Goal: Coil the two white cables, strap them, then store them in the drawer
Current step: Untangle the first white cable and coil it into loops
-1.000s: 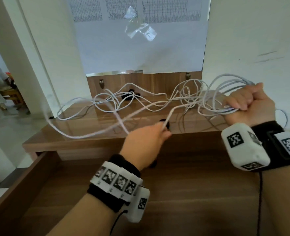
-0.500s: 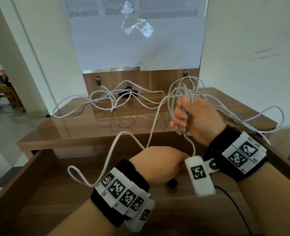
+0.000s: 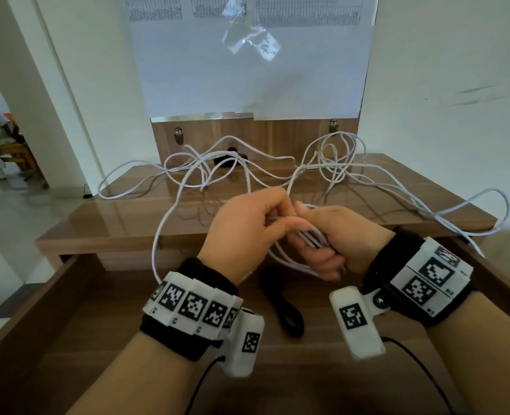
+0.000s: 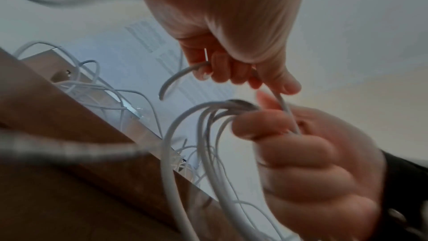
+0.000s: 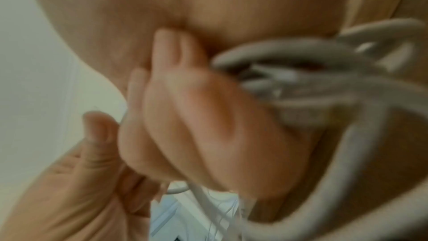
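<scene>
Cables are the main thing before us: two white cables [image 3: 247, 175] lie tangled over the wooden counter [image 3: 122, 217], and part of them is already gathered in our hands above the open drawer [image 3: 322, 369].

Our right hand [image 3: 346, 241] holds a bundle of coiled loops [image 4: 208, 153]. Its fingers [image 4: 301, 168] are curled tightly round the strands, and the loops hang down from the fist toward the drawer. In the right wrist view the picture is blurred, but we can see thick white strands crossing in front of the palm.

Our left hand [image 3: 247, 232] is just beside the right one, and the two are touching. Its fingers [image 4: 227, 72] and thumb pinch one strand of cable and bring it to the top of the bundle. From this hand a long loop [image 3: 169, 223] runs out to the left, goes up over the edge of the counter and joins the tangle there.

More loose cable lies at the back of the counter, near the wooden back panel [image 3: 277, 136], and one long strand [image 3: 469, 205] goes over the right edge of the counter.

One black strap [image 3: 283, 307] lies on the bottom of the drawer, under our hands, and nothing touches it. Another dark object [image 3: 226, 160] lies among the cables at the back of the counter; we cannot tell what it is.
</scene>
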{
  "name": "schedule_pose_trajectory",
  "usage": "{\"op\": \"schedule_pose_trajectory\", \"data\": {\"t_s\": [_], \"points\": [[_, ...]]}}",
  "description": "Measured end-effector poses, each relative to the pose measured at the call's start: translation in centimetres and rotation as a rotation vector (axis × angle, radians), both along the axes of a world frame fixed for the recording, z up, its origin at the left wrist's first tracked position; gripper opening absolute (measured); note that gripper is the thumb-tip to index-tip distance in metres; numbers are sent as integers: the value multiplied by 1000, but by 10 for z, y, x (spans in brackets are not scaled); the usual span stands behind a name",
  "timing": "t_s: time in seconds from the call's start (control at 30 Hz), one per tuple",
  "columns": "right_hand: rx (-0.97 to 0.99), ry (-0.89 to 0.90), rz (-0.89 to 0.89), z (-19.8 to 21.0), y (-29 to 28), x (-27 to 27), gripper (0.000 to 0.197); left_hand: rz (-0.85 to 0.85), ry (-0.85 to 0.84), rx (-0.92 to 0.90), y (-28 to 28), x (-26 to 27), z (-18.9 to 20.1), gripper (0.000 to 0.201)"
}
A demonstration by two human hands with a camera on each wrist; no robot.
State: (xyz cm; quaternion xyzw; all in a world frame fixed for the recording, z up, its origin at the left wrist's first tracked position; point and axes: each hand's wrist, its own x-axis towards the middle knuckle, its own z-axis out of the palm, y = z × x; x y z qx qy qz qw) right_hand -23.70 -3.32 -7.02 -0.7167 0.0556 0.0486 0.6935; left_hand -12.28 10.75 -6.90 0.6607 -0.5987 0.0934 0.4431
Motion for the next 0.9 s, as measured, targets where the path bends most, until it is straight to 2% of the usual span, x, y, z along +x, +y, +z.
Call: {"op": "schedule_pose_trajectory", "data": {"t_s": [0.07,0.13,0.23,0.37,0.47,0.57,0.67,0.77,0.9], "points": [[-13,59,138,-2,2,1,70,48,10,-45,2,8,0,22],[34,33,295,-1,4,0,66,62,34,-56,4,17,-1,24],[333,-107,406,9,-4,-6,46,47,89,-63,3,31,-5,29],[802,-294,427,21,-34,-16,49,20,192,63,-2,32,-14,21],[1078,-445,322,19,-52,-24,51,0,171,178,-7,18,-18,15],[1330,-605,215,20,-62,-31,39,-19,161,192,-9,4,-18,14],[1466,-760,88,24,-67,-35,39,-26,88,253,-10,-4,-19,18],[1385,-871,-160,26,-67,-34,50,4,-91,380,-15,-12,-18,30],[1062,-904,-502,29,-60,-26,42,-38,-268,581,-16,-24,-16,43]]}}
